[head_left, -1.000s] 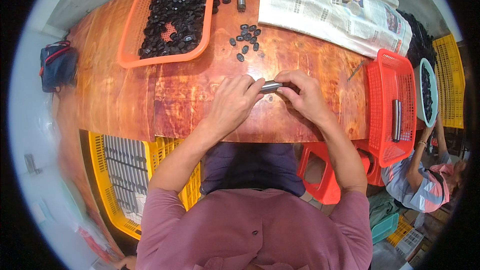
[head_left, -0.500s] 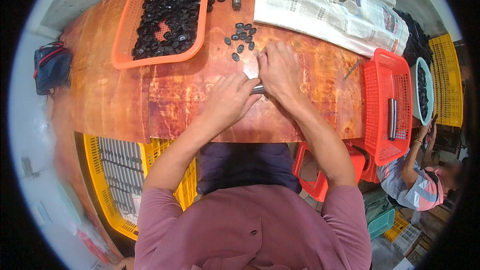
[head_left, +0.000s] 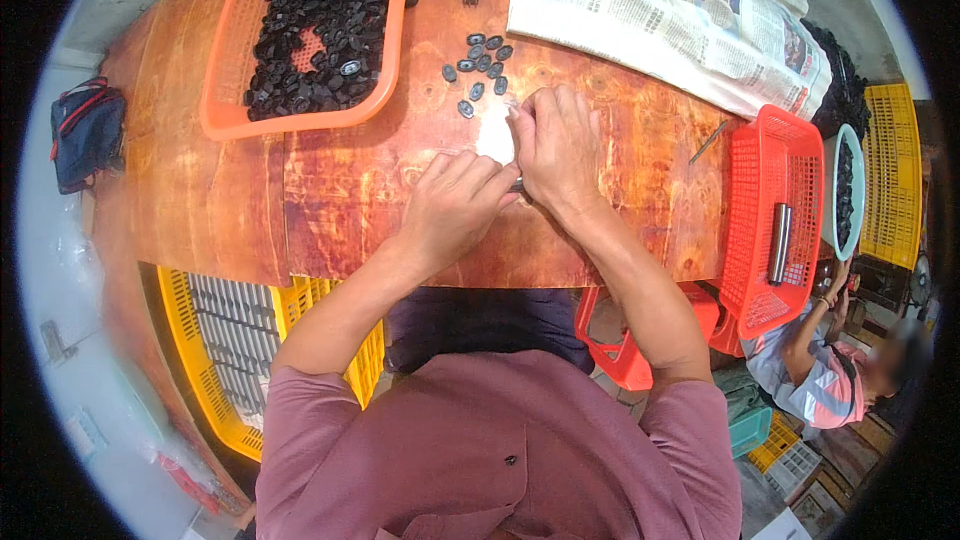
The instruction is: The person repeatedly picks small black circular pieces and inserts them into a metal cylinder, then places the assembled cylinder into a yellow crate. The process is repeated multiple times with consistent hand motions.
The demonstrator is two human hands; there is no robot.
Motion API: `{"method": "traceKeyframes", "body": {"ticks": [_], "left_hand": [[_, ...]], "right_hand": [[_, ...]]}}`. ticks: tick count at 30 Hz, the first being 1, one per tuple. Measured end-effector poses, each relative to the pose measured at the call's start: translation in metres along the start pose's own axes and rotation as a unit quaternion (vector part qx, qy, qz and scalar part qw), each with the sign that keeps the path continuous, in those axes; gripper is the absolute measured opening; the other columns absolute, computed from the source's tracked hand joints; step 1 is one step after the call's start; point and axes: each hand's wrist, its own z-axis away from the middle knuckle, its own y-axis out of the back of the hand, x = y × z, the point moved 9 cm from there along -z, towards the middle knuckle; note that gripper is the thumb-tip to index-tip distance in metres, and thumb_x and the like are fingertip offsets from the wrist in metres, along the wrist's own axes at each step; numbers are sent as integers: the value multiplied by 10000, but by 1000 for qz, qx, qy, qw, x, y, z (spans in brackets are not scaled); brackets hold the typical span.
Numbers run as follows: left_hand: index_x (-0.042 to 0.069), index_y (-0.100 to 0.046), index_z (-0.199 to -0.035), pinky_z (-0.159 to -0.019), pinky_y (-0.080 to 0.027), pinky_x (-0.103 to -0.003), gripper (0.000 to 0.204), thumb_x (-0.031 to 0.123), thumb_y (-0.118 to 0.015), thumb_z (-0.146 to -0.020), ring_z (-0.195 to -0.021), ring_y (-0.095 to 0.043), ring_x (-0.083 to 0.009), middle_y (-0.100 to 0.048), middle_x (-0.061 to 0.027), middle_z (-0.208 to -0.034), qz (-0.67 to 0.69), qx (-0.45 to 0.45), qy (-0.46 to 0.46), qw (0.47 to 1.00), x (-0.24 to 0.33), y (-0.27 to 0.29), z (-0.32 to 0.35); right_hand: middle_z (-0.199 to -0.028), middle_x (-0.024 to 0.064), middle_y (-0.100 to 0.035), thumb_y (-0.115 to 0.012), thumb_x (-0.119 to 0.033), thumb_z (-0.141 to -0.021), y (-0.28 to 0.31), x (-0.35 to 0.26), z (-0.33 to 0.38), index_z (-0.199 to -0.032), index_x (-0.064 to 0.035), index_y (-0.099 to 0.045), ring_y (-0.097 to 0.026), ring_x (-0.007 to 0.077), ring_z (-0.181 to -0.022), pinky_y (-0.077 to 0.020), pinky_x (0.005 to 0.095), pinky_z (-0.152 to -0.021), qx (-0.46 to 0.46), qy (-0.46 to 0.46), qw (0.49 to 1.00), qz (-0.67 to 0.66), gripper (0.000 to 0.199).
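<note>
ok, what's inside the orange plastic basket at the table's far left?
The orange plastic basket holds a heap of small black ring-shaped parts, with one patch of mesh floor showing. Whatever lies beneath the heap is covered.

a small assembly workshop: a worn wooden table holds an orange basket of black parts, newspaper, plastic crates; a co-worker sits nearby.
</note>
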Motion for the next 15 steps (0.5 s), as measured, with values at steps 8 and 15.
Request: {"method": "traceKeyframes", "body": {"ticks": [8,15], "left_hand": [[107,-675,-1089,-754,-477,-406,296,240,-753,-837,-865,-611,-276,-615,-67,-919,19,-28,13,999,-8,-8,-1],[55,-635,-1207,-883,-528,-464,356,231,-695,-903,-960,-630,-354,-623,-149,-1081,30,74,50,996,-28,-17,6]], "right_hand": [[-938,144,-560,-613,-227,-955,-2,6,-7,-907,-42,-567,-521,348,-927,-379,454,-818,13,-22,1000,0,197],[-769,54,-479,-509,-224,-1015,-3,49,-1,-808,-69,-537,-499,221,-737,-405,363,-670,144,-96,948,-267,260]]}}
